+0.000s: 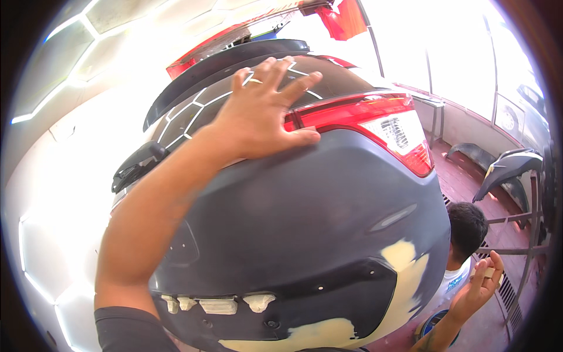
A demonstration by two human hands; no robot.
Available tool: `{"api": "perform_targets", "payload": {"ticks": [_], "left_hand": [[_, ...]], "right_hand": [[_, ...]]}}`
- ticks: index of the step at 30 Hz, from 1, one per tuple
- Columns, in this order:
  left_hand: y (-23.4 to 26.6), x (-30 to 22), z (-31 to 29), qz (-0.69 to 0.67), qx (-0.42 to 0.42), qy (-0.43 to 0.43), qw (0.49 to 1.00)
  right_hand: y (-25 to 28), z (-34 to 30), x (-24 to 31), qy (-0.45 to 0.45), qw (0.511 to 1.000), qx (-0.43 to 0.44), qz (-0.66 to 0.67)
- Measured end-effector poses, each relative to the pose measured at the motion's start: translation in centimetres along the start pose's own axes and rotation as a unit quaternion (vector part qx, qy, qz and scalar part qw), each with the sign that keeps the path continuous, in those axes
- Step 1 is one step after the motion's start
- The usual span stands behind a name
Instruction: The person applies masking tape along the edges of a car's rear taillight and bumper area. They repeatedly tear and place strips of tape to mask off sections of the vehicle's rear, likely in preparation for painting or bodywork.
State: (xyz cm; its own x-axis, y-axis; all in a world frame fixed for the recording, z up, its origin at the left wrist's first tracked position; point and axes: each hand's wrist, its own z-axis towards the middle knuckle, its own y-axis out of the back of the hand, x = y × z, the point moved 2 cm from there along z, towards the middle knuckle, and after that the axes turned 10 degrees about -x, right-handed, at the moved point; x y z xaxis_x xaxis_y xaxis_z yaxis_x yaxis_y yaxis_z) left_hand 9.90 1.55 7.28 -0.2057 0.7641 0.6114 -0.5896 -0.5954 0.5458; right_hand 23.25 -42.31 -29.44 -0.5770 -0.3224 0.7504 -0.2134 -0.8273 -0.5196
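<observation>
left hand (258,121) splays at upper edge of grey panel (311,199); right hand (476,290), clear of it, grips tan piece (490,273).

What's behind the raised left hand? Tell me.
Around the left hand show the dark rear window, red tail light and grey tailgate. The parts it covers are hidden, so how far the light extends leftward is unclear.

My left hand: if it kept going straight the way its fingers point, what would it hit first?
Most likely the dark spoiler above the rear window, which the left hand points up toward; the depth between them is unclear.
</observation>
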Motion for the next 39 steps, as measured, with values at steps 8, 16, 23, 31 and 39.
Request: {"api": "perform_targets", "payload": {"ticks": [8, 16, 23, 31, 39], "left_hand": [[0.8, 4.4, -1.6, -0.013, -0.114, 0.165, 0.980], [2.3, 3.6, -5.7, 0.125, -0.032, 0.048, 0.990], [4.3, 2.3, -5.8, 0.119, -0.046, 0.037, 0.991], [9.5, -1.2, -14.2, -0.007, -0.227, 0.024, 0.974], [10.8, -14.7, -35.5, -0.081, -0.224, 0.085, 0.967]], "right_hand": [[-1.1, -0.1, 0.5, 0.017, 1.000, 0.020, 0.015], [-0.3, -0.5, 0.9, 0.024, 1.000, 0.009, -0.016], [1.1, -0.8, -0.5, 0.058, 0.991, 0.012, -0.120], [-2.6, -8.9, -4.5, 0.218, 0.932, 0.113, -0.267], [-2.6, -9.3, -6.4, 0.164, 0.948, 0.145, -0.232]]}}
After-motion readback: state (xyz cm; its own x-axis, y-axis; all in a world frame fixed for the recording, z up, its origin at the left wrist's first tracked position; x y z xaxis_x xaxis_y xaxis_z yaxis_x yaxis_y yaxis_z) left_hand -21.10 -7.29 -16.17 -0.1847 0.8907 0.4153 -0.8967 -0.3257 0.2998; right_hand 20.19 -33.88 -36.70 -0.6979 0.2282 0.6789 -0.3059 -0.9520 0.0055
